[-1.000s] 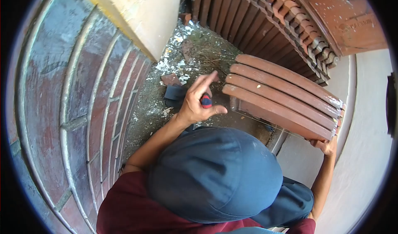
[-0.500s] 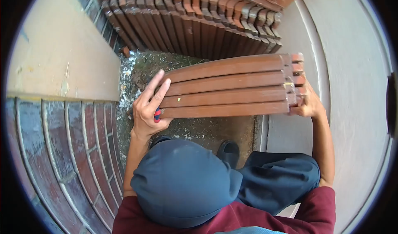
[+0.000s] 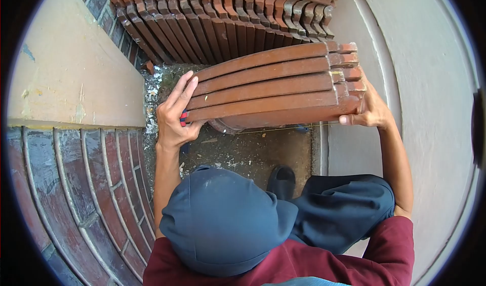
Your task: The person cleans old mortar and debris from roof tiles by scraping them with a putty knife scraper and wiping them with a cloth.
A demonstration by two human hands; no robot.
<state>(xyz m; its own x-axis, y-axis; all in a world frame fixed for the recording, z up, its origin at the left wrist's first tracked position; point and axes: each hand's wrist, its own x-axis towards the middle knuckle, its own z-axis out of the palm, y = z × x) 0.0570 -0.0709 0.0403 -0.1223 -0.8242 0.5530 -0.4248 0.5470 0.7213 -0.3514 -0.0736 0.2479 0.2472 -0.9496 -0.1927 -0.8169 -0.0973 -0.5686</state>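
A stack of several brown roof tiles (image 3: 263, 83) is held up on edge between both hands. My left hand (image 3: 174, 111) grips the left end, two fingers stretched over it and the thumb below; a red and blue band shows on one finger. At the right end, my right hand (image 3: 372, 106) is wrapped around the notched tile ends, thumb at the lower corner, other fingers partly hidden behind. The broad face of the nearest tile (image 3: 283, 116) shows along the bottom. Just beyond stands a long row of similar tiles (image 3: 212, 27), leaning side by side.
A brick wall (image 3: 86, 184) and a cream block (image 3: 76, 68) are on the left. A grey-white panel (image 3: 425, 108) borders the right. The dirty floor (image 3: 243, 151) has white flecks. A head in a dark cap (image 3: 223, 220) and a bent knee (image 3: 344, 205) fill the lower part.
The held tiles have moved away from the body, slightly left, and tipped so that the nearest tile's face shows. Both hands keep their hold. A thin yellow line now shows below the tiles.
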